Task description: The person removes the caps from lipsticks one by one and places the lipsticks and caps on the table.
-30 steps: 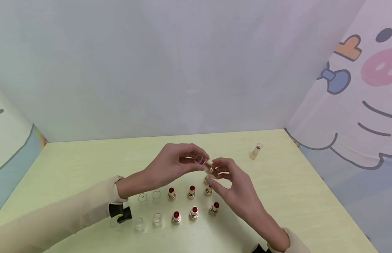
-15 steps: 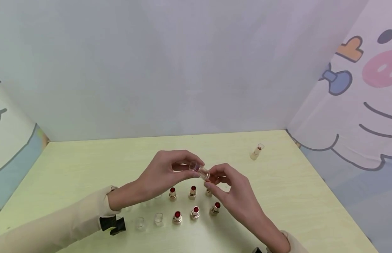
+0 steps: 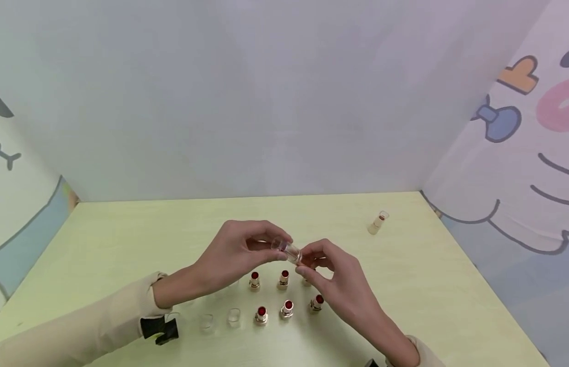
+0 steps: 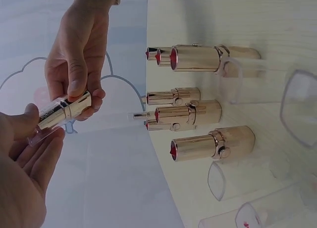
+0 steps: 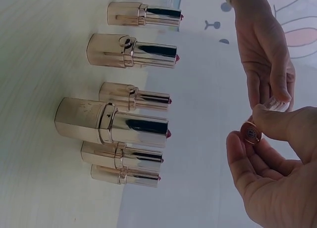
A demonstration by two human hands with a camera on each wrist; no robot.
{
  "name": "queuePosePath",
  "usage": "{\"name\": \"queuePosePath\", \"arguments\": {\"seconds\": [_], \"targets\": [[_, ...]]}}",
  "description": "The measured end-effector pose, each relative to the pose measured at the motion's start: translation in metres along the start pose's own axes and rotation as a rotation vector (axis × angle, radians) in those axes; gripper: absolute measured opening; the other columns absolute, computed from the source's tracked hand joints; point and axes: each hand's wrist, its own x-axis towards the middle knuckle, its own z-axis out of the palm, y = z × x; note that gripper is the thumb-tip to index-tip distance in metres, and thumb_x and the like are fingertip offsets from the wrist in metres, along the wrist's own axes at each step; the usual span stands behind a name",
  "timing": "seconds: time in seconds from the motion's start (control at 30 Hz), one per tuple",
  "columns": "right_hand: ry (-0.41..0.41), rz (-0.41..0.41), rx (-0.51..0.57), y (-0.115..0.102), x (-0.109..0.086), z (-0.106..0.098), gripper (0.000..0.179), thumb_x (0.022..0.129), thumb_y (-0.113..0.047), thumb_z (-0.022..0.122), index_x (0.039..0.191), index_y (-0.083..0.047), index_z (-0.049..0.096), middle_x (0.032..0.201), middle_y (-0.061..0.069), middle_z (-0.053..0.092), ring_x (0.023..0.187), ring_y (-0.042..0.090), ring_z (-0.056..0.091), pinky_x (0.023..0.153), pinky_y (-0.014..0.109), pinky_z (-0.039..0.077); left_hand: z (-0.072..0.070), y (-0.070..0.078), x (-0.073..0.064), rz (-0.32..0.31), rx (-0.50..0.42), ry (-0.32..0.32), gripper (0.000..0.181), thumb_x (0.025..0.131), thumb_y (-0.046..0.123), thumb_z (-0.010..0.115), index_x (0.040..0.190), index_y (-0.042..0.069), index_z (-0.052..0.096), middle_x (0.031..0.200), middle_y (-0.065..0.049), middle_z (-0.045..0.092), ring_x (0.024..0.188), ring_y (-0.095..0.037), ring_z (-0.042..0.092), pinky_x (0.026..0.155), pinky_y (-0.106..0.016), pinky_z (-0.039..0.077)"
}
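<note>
Both hands hold one gold lipstick [image 4: 69,109] above the table, tilted in the head view. My left hand [image 3: 238,255] pinches the clear plastic cap [image 3: 281,245], which surrounds the lipstick's upper part. My right hand [image 3: 337,272] grips the base, and its round bottom shows in the right wrist view as a coppery disc [image 5: 251,133]. Under the hands stand several uncapped gold lipsticks with red tips, among them a front lipstick [image 3: 261,316] and a back lipstick [image 3: 283,280]. One back lipstick is partly hidden by the right hand's fingers.
Clear caps stand left of the lipsticks, including a square-mouthed cap [image 3: 234,317] and another clear cap [image 4: 247,178] near the left wrist. A capped lipstick [image 3: 378,223] stands alone at the table's back right. A pale wall [image 3: 248,102] rises behind the table.
Both hands have come slightly left and lower in the head view with the lipstick and cap between them. Their grips look unchanged. The standing lipsticks and caps remain in place.
</note>
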Motion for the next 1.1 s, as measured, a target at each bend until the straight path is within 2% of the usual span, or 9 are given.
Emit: {"name": "queuePosePath", "arguments": {"seconds": [0.1,0.27,0.4,0.47,0.53,0.93,1.1], "targets": [[-0.006,-0.011,-0.003,-0.001,0.001,0.002,0.031,0.089,-0.012,0.083,0.111,-0.027,0.067,0.101,-0.014,0.072,0.093,0.004,0.071,0.085,0.027,0.061,-0.002,0.000,-0.003,0.001,0.004,0.007,0.020,0.092,0.012,0.081,0.112,0.013,0.077,0.102,0.001,0.078,0.093,-0.012,0.076,0.088,-0.029,0.064],[-0.011,-0.015,0.006,0.002,0.002,0.001,0.030,0.089,-0.012,0.083,0.111,-0.026,0.067,0.102,-0.012,0.073,0.094,0.006,0.073,0.077,0.025,0.061,-0.003,0.000,-0.003,0.020,0.019,0.034,0.019,0.092,0.013,0.081,0.110,0.012,0.077,0.101,0.001,0.078,0.092,-0.011,0.076,0.087,-0.029,0.064],[0.007,0.007,-0.029,0.009,0.001,-0.003,0.031,0.088,-0.011,0.084,0.109,-0.025,0.066,0.099,-0.012,0.072,0.090,0.004,0.072,0.079,0.024,0.061,-0.013,0.004,-0.002,0.003,0.036,0.114,0.019,0.091,0.011,0.082,0.109,0.012,0.078,0.102,-0.001,0.079,0.091,-0.012,0.078,0.084,-0.030,0.065],[0.021,0.013,-0.047,0.013,0.000,-0.005,0.032,0.087,-0.010,0.084,0.108,-0.025,0.066,0.097,-0.013,0.072,0.090,0.003,0.072,0.084,0.026,0.062,-0.021,0.007,-0.002,-0.010,0.043,0.159,0.020,0.090,0.009,0.082,0.109,0.012,0.078,0.103,-0.002,0.079,0.091,-0.013,0.079,0.083,-0.030,0.065],[0.031,0.020,-0.058,0.017,-0.001,-0.007,0.032,0.087,-0.009,0.084,0.108,-0.025,0.067,0.097,-0.013,0.072,0.090,0.003,0.071,0.087,0.026,0.062,-0.028,0.010,-0.004,-0.029,0.047,0.182,0.021,0.090,0.008,0.082,0.109,0.014,0.078,0.103,-0.002,0.079,0.091,-0.014,0.080,0.084,-0.030,0.065],[0.037,0.044,-0.046,0.015,0.003,-0.007,0.031,0.087,-0.010,0.085,0.108,-0.024,0.067,0.101,-0.011,0.072,0.091,0.004,0.072,0.087,0.027,0.062,-0.042,0.018,-0.010,-0.020,0.081,0.211,0.022,0.089,0.005,0.082,0.109,0.013,0.078,0.103,-0.003,0.079,0.092,-0.014,0.079,0.086,-0.029,0.064],[0.044,0.029,-0.050,0.015,0.004,-0.007,0.032,0.087,-0.010,0.085,0.108,-0.024,0.066,0.101,-0.011,0.071,0.091,0.005,0.072,0.087,0.029,0.062,-0.050,0.021,-0.014,-0.037,0.116,0.233,0.020,0.090,0.007,0.081,0.108,0.015,0.078,0.104,-0.001,0.079,0.091,-0.013,0.078,0.087,-0.029,0.064]]}}
